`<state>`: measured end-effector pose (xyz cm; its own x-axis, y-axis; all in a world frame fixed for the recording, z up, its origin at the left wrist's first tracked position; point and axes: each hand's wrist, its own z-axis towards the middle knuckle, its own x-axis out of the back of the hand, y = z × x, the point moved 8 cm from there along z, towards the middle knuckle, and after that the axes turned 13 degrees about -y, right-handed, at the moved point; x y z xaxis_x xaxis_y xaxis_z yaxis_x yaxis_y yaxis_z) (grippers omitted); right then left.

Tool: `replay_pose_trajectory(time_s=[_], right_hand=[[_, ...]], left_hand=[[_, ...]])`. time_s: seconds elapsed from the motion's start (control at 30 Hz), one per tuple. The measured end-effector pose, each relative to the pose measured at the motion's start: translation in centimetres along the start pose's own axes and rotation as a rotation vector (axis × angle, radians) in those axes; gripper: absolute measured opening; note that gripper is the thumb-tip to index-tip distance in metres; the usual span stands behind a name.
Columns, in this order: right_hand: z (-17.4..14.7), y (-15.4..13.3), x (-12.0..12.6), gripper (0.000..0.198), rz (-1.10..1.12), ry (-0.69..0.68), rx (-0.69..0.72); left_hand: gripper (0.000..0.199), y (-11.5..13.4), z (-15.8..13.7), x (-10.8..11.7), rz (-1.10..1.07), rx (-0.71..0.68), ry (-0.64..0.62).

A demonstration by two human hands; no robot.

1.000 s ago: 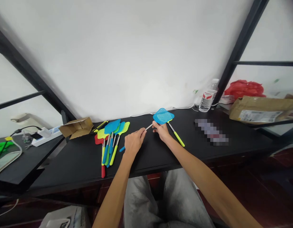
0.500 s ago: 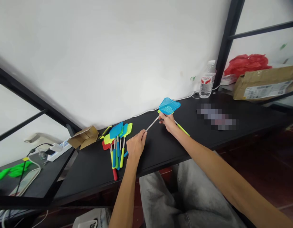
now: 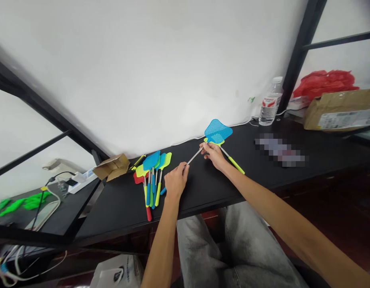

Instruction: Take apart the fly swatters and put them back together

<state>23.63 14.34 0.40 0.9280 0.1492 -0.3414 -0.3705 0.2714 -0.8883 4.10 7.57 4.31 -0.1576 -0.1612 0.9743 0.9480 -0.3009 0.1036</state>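
Observation:
A blue fly swatter [image 3: 218, 131] with a thin metal rod is held between my two hands, tilted up to the right. My left hand [image 3: 176, 180] is closed round its handle end; a bit of blue shows below the fist. Up by the swatter's head, my right hand [image 3: 214, 155] pinches the rod. Behind it a yellow-green fly swatter [image 3: 236, 165] lies on the black table [image 3: 199, 192], its head partly covered by the blue one. To the left of my left hand rests a pile of fly swatters [image 3: 151, 176] in blue, yellow-green, green and red.
An open cardboard box [image 3: 114, 168] stands at the back left, next to a black-and-yellow item [image 3: 138, 162]. At the back right are a water bottle [image 3: 270, 104], a larger carton [image 3: 337, 112] and a red plastic bag [image 3: 329, 84]. A blurred-out object [image 3: 281, 150] lies on the right.
My view has shifted slightly, so the scene sits further right. Both hands keep their hold on the blue fly swatter, whose head now faces me a little more.

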Motion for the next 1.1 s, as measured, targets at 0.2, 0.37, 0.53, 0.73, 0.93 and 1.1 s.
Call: replay_pose_trajectory(time_s=[0.2,0.37,0.53,0.73,0.93,1.1], right_hand=[[-0.8,0.5,-3.5,0.047,-0.036,-0.230,-0.074],[-0.6,1.1,-2.7,0.050,0.035,-0.192,-0.079],[-0.3,1.3,-2.2,0.050,0.044,-0.139,-0.056],[-0.4,0.2,-0.6,0.053,0.105,-0.039,-0.047],[0.0,0.1,1.1,0.047,0.082,0.046,-0.020],[0.2,-0.1,1.9,0.047,0.063,0.146,0.028]], left_hand=[[0.038,0.1,-0.1,0.1,-0.048,0.006,0.005],[0.039,0.2,0.0,0.1,-0.051,-0.013,0.002],[0.040,0.4,0.2,-0.1,-0.064,-0.011,-0.036],[0.041,-0.3,-0.2,0.0,-0.052,0.018,-0.040],[0.041,-0.5,-0.3,0.0,-0.060,0.015,-0.043],[0.040,0.3,0.1,-0.2,-0.072,-0.002,-0.056]])
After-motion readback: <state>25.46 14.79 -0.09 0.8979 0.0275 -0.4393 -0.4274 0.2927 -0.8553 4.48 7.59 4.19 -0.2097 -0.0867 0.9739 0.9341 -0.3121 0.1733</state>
